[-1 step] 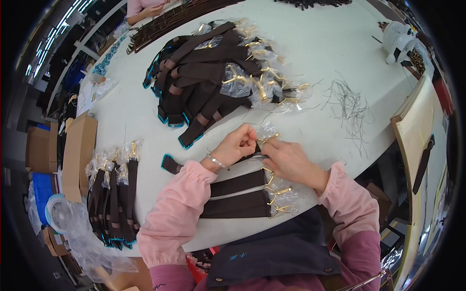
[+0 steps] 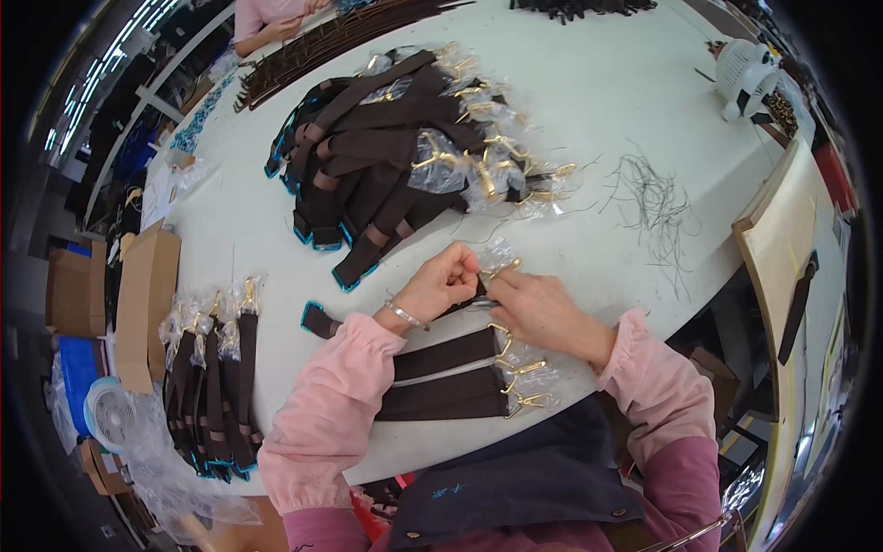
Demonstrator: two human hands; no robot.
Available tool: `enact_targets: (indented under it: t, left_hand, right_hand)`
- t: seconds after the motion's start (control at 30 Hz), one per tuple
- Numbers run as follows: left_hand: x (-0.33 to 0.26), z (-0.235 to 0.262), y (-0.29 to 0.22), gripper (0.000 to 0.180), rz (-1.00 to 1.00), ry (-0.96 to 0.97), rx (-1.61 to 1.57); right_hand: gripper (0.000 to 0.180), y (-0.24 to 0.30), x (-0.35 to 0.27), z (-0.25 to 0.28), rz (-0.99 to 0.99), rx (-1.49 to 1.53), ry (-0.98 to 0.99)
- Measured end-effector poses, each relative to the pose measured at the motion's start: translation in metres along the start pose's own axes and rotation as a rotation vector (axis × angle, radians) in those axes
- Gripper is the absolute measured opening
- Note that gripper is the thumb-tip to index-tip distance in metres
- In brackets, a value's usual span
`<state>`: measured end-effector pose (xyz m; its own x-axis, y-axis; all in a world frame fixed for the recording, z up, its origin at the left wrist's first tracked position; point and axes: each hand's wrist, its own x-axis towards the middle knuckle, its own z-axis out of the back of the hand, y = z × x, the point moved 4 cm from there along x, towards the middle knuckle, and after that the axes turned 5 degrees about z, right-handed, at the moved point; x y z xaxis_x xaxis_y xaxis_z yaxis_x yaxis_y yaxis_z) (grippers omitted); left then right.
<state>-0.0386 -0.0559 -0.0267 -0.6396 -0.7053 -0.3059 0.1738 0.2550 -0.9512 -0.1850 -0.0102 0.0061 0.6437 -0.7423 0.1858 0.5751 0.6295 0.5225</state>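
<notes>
a brown strap's gold clasp (image 2: 501, 270) (in clear plastic wrap) is pinched at the white table's (image 2: 589, 92) near edge by the left hand (image 2: 441, 285) and right hand (image 2: 533, 308), fingers closed narrow, best kept flat while being wrapped.

Brown cardboard boxes (image 2: 147, 304) at left table edge, clear plastic bag (image 2: 170, 478) below them
</notes>
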Motion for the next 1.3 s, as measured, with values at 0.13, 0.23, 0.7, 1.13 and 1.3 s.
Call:
enact_targets:
  t: [0.13, 0.23, 0.7, 1.13, 1.3]
  left_hand:
    - [-0.002, 0.001, 0.000, 0.024, 0.046, -0.005, -0.016]
    - [0.000, -0.001, -0.004, 0.025, 0.052, -0.019, -0.025]
    - [-0.055, -0.008, -0.034, 0.033, -0.292, -0.225, 1.180]
    - [-0.035, 0.026, -0.007, 0.014, -0.110, -0.283, 0.771]
    - [-0.038, 0.021, 0.001, 0.013, -0.114, -0.311, 0.916]
  right_hand:
    - [0.016, 0.001, 0.002, 0.001, -0.002, -0.005, 0.030]
    - [0.016, -0.002, 0.000, 0.000, 0.017, -0.007, 0.023]
    - [0.037, -0.037, -0.001, 0.018, -0.120, -0.139, -0.025]
    - [0.023, -0.026, 0.024, 0.018, -0.125, -0.055, -0.074]
    - [0.022, -0.039, 0.020, 0.016, -0.193, -0.030, -0.017]
